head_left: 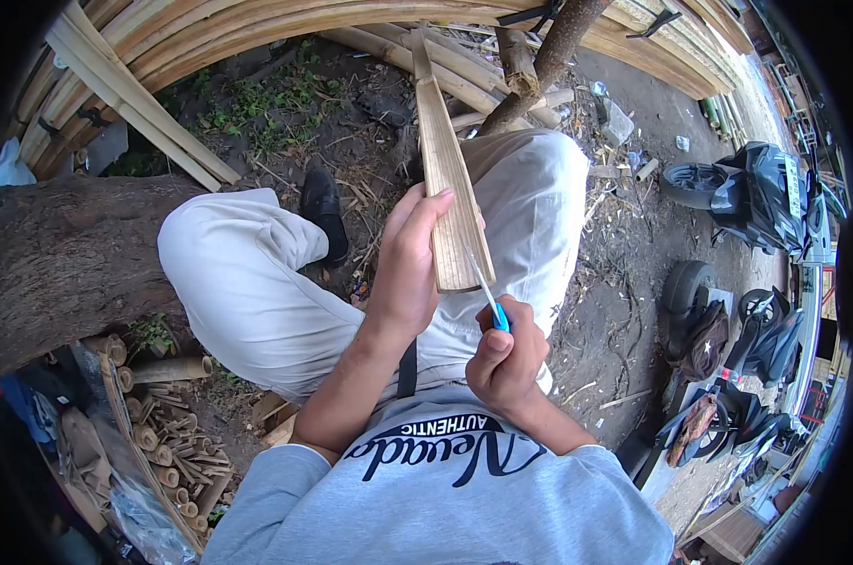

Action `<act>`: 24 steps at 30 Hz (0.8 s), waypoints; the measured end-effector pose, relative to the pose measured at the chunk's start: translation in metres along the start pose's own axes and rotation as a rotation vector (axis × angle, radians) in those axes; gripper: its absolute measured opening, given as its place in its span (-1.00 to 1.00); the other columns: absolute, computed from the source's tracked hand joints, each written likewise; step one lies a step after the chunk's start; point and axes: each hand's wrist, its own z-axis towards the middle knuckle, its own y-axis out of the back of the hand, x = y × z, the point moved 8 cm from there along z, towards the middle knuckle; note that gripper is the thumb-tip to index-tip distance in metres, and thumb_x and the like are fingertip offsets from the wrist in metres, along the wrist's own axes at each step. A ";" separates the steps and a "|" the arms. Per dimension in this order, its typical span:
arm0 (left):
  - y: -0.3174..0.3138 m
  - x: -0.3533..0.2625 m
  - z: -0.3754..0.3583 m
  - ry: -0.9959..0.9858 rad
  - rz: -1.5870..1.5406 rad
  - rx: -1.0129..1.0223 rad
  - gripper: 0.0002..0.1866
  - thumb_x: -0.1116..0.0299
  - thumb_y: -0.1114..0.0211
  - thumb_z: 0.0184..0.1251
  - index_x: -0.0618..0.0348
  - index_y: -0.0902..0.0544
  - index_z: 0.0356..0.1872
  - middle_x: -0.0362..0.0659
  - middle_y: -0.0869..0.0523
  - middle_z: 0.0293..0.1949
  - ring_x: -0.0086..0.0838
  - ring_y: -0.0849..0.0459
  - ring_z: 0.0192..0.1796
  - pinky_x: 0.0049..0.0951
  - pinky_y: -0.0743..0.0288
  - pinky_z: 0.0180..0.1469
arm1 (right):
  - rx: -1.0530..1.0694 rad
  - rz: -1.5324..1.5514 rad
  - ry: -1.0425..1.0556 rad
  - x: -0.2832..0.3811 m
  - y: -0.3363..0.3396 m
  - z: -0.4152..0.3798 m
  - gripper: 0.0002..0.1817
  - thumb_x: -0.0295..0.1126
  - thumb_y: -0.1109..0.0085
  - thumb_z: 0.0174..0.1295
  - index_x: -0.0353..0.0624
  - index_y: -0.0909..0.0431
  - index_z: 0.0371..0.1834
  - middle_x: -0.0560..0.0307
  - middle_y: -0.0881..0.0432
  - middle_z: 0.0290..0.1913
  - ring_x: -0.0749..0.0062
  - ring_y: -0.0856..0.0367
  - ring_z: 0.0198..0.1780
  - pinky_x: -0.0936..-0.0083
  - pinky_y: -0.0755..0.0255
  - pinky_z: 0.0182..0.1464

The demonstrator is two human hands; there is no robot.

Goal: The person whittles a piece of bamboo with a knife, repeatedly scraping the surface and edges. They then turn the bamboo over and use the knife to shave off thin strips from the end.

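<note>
My left hand (411, 247) is wrapped around a long split bamboo strip (445, 169), thumb on its pale face. The strip stretches away from me between my knees, its wider end toward my chest. My right hand (509, 353) is closed around the blue handle (501, 318) of a knife. Its thin blade (480, 268) lies slantwise over the strip's near end, close to the right edge. Most of the handle is hidden in my fist.
Long bamboo slats (285, 28) are stacked across the back. A tree trunk (68, 268) lies at left, above a heap of cut bamboo pieces (177, 452). A thin post (549, 66) leans ahead. Parked motorcycles (770, 202) stand at right.
</note>
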 end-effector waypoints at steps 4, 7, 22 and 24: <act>0.005 0.000 0.001 -0.013 0.089 -0.015 -0.66 0.16 -0.04 0.51 0.28 -0.54 -0.06 -0.08 -0.63 -0.28 -0.43 -0.65 -0.29 -0.42 -0.55 -0.13 | -0.023 -0.030 0.008 0.001 -0.001 0.001 -0.52 -0.08 0.28 0.62 -0.34 -0.37 -0.21 0.08 -0.45 -0.57 0.32 -0.45 -0.66 0.42 -0.31 -0.59; 0.010 -0.020 -0.004 -0.195 0.545 -0.020 -0.58 0.11 0.01 0.56 0.31 -0.52 0.08 -0.02 -0.62 -0.13 -0.36 -0.63 -0.11 -0.35 -0.50 0.02 | -0.026 -0.090 0.027 0.002 0.000 -0.001 -0.56 -0.12 0.25 0.61 -0.34 -0.37 -0.21 0.03 -0.49 -0.53 0.22 -0.48 -0.65 0.36 -0.33 -0.58; -0.042 -0.062 -0.050 -0.986 0.587 -0.048 -0.51 0.25 0.14 0.62 0.49 -0.27 0.32 0.24 -0.50 0.20 -0.09 -0.48 0.34 -0.13 -0.26 0.46 | 0.015 -0.161 0.089 0.013 -0.001 -0.001 -0.67 -0.27 -0.05 0.49 -0.40 -0.44 -0.25 -0.04 -0.43 -0.49 0.16 -0.45 -0.63 0.27 -0.29 -0.59; -0.041 -0.060 -0.047 -0.958 0.534 -0.024 -0.53 0.27 0.14 0.62 0.50 -0.30 0.30 0.25 -0.53 0.18 -0.09 -0.52 0.33 -0.15 -0.29 0.45 | 0.042 -0.153 0.067 0.014 0.001 -0.001 -0.68 -0.27 -0.06 0.48 -0.38 -0.44 -0.27 -0.03 -0.41 -0.50 0.15 -0.45 -0.63 0.27 -0.29 -0.60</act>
